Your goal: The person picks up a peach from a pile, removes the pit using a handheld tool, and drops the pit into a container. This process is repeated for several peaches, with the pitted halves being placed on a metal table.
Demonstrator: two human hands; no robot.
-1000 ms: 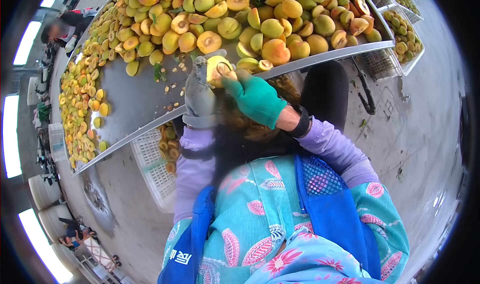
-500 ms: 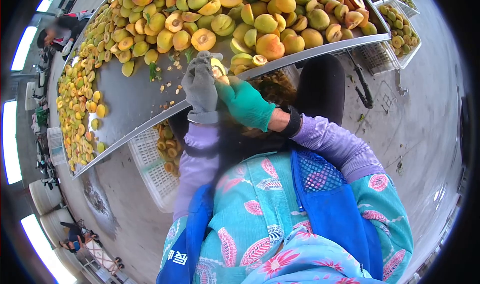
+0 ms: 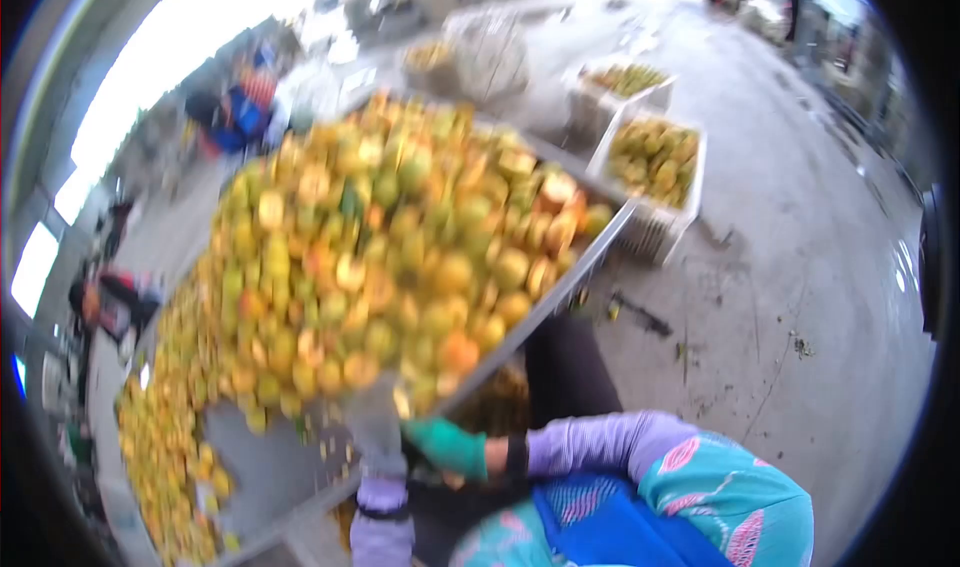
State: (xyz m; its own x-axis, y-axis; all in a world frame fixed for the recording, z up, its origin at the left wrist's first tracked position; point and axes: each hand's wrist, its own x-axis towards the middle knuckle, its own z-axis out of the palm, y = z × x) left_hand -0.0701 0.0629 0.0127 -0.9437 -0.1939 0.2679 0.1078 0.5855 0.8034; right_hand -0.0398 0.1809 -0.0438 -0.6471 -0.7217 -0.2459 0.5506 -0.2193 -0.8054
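One small yellow piece of fruit (image 3: 403,401) shows, blurred, at the top of the grey-gloved left hand (image 3: 372,417), just over the near rim of the worktop (image 3: 268,467). The green-gloved right hand (image 3: 447,447) lies just right of it and a little nearer, its fingers pointing left toward the piece, so both hands are about equally close, the left touching or all but touching it. Motion blur hides the fingers: whether either grip is clamped on the piece or slack cannot be told, nor can the piece's long axis. The left forearm rises from below in a lilac sleeve; the right comes in from the right, almost level with the rim. Beyond the hands, far and slightly left, a big heap of yellow-green fruit (image 3: 380,257) covers most of the worktop, its near edge close above the gloves. A bare grey patch stays open to the left of the left hand, with a thinner spread of fruit at the far left. The metal rim runs up to the right; past it lie bare concrete floor (image 3: 800,297) and two white crates (image 3: 655,167) of fruit, well apart. Another person (image 3: 105,302) stands at the far left.
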